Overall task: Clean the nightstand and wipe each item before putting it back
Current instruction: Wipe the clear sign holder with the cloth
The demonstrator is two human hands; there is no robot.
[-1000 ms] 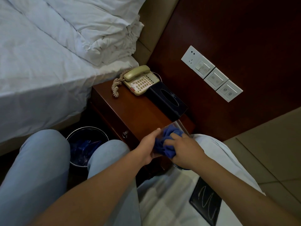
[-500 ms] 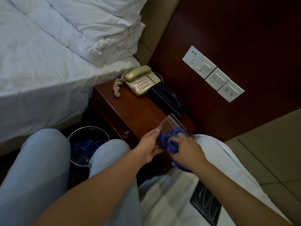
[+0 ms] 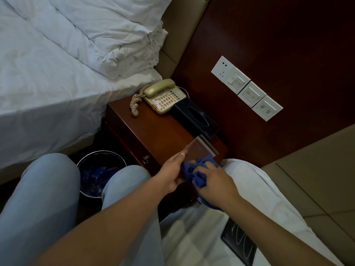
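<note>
Change: while the left hand (image 3: 170, 174) grips the clear acrylic stand (image 3: 199, 149), it has risen clear of the blue cloth (image 3: 194, 173).
Right hand (image 3: 215, 181): clutches cloth, rubbing lower edge.
Meaning: wiping nearly finished; return to tabletop (image 3: 153, 127) likely next.

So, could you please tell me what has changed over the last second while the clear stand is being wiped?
The blue microfibre cloth, bunched in the right hand, slid down the clear acrylic stand toward the person, baring its upper part. The left hand kept holding the stand's left edge. The beige corded telephone, black tissue box and wooden nightstand stayed put.
</note>
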